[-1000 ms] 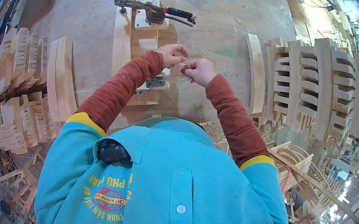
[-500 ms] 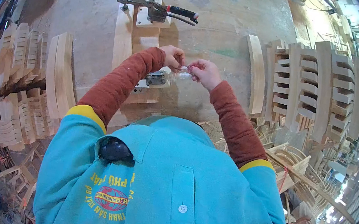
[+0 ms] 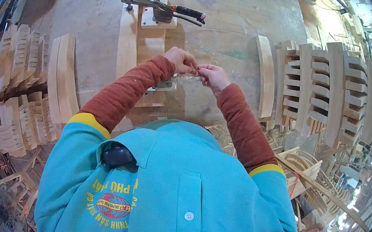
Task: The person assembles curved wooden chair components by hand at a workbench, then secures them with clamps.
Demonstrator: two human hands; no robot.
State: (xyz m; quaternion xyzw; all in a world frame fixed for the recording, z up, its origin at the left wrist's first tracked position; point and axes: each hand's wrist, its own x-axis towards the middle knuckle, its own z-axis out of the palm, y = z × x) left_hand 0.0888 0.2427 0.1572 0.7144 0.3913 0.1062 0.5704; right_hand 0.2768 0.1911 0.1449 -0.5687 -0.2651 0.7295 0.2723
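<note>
Board [image 3: 153,36] lies on the worktop [image 3: 226,23]; left hand [image 3: 182,62] and right hand [image 3: 214,78] meet nearby, their grip too hidden to tell.

Nearer the wearer than the clamp [image 3: 162,13], whether the fingertips of the left hand [image 3: 180,60] and right hand [image 3: 214,78] hold anything is too small to tell. The left sleeve [image 3: 136,86] hides part of the board [image 3: 151,45] below the clamp and much of a metal fitting [image 3: 165,84]. Beyond the clamp, the top edge cuts off the table [image 3: 240,24]. Well below and right of it, a person [image 3: 315,231] is small and blurred; straight below, the bottom edge cuts off the shirt [image 3: 166,179].
</note>
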